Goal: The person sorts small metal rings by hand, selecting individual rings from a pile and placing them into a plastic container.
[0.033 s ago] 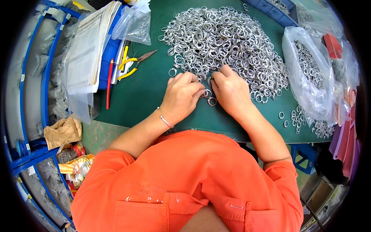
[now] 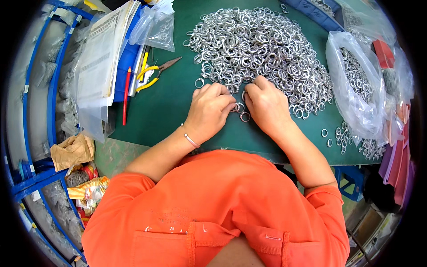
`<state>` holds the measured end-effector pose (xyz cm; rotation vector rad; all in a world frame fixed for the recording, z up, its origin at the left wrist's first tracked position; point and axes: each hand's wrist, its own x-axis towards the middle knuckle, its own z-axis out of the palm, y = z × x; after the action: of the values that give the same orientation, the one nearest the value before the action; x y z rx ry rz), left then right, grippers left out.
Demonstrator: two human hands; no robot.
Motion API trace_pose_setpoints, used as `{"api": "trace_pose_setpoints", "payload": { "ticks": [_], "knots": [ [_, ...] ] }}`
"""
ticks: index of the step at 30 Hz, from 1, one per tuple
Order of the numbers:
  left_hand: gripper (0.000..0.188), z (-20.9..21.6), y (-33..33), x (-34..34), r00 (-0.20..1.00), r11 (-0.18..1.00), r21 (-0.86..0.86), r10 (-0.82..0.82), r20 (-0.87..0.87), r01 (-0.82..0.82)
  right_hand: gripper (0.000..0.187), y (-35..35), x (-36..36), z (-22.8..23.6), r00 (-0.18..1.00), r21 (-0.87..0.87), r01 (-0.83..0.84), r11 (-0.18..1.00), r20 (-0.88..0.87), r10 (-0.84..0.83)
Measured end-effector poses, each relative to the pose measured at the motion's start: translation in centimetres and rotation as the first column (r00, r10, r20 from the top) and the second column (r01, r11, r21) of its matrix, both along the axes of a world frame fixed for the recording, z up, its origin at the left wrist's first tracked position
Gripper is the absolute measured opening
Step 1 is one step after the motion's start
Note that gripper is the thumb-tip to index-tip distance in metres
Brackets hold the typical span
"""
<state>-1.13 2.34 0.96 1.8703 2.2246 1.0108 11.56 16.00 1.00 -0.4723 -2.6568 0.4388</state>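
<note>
A big heap of silvery metal rings (image 2: 258, 44) lies on the green tabletop, just beyond my hands. My left hand (image 2: 208, 109), with a thin bracelet on its wrist, is closed, its thumb and fingers pinched at the near edge of the heap. A few rings (image 2: 240, 107) show at its fingertips, partly hidden by them. To the right, my right hand (image 2: 267, 104) is closed in a pinch on a metal ring (image 2: 243, 95), only part of which shows. One loose ring (image 2: 245, 116) lies on the table between the hands, and another (image 2: 199, 82) sits beyond my left hand.
Yellow-handled pliers (image 2: 158, 73), a red pen (image 2: 126, 95) and papers (image 2: 98, 58) lie at the left. On the right are a clear plastic bag of rings (image 2: 360, 111) and smaller ring groups (image 2: 343, 135). A blue bin (image 2: 318, 13) stands at the back right; blue shelving (image 2: 51, 89) is far left.
</note>
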Motion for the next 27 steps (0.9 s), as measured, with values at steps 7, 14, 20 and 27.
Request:
{"api": "trace_pose_setpoints", "payload": {
  "ticks": [7,14,20,27],
  "knots": [
    [0.007,1.1,-0.2,0.2,0.877,0.991,0.116,-0.004,0.481,-0.059,0.014,-0.5,2.4,1.4,0.981,-0.606,-0.033,0.795,-0.174,-0.092],
    [0.006,0.9,-0.3,1.0,0.675,0.986,0.154,-0.159,0.721,0.068,0.021,-2.3,3.3,1.2,0.841,-0.787,-0.282,0.549,-0.478,-0.253],
    [0.008,1.3,-0.3,1.7,0.709,0.975,0.199,-0.206,0.675,0.094,0.028,-2.4,3.5,1.1,0.883,-0.855,-0.292,0.429,-0.413,-0.222],
    [0.012,1.8,0.0,2.0,0.808,0.971,0.21,-0.214,0.549,0.114,0.027,-2.7,3.6,0.8,0.844,-0.831,-0.337,0.444,-0.475,-0.248]
  ]
}}
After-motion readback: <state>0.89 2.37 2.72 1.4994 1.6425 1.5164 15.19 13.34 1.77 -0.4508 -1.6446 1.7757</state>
